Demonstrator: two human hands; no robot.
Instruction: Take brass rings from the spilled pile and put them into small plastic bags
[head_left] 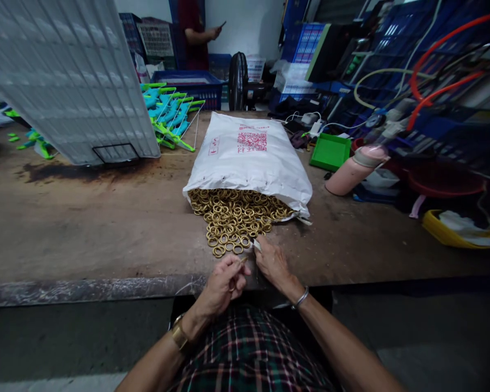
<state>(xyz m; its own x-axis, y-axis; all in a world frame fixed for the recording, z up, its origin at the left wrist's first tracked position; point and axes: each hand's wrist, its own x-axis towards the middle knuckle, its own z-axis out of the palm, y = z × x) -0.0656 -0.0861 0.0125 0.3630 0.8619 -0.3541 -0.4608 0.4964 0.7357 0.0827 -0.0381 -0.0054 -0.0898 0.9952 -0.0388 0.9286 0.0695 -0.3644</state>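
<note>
At the lower centre, the left hand [222, 286] pinches a brass ring [231, 284] while the right hand [273, 264] pinches a white strip [256, 245] beside the ring pile [234, 218], so threading looks underway and steady alignment matters.

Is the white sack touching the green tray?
Apart. The head view shows bare table between the white sack and the green tray.

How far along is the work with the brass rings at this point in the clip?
Done: the white sack lies open on the wooden table, with brass rings spilled from its mouth; no finished pile is visible. In hand: the left hand holds one ring, and the right hand pinches something small and pale at the heap's near edge. Left: almost the whole heap looks untouched.
</note>
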